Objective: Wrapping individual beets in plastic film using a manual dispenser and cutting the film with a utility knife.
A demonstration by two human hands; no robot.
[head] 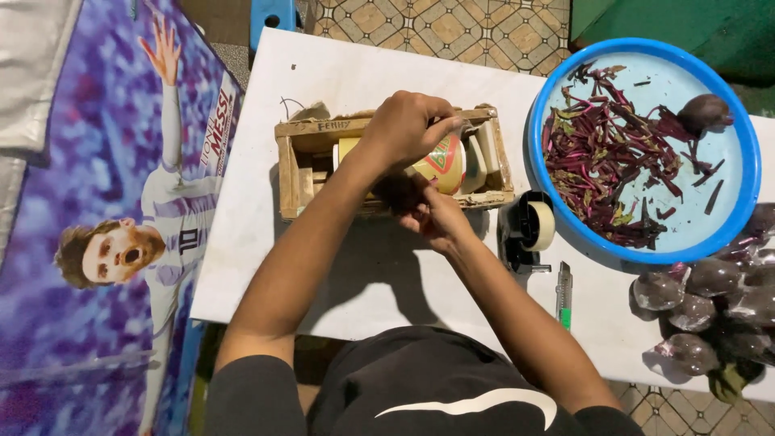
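Head view | left hand fingers closed around yellow roll in wooden box, tabletop far edge | right hand fingers pinching below roll | step: likely pulling film; next needs steady pull.

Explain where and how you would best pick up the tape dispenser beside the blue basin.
Probably grip the tape dispenser across its dark body from above, fingers on its two flat sides. Its roll stands on edge in the frame, the blue basin crowds its right, and the table in front lies open.

Yellow pack with red-green label, purple poster left
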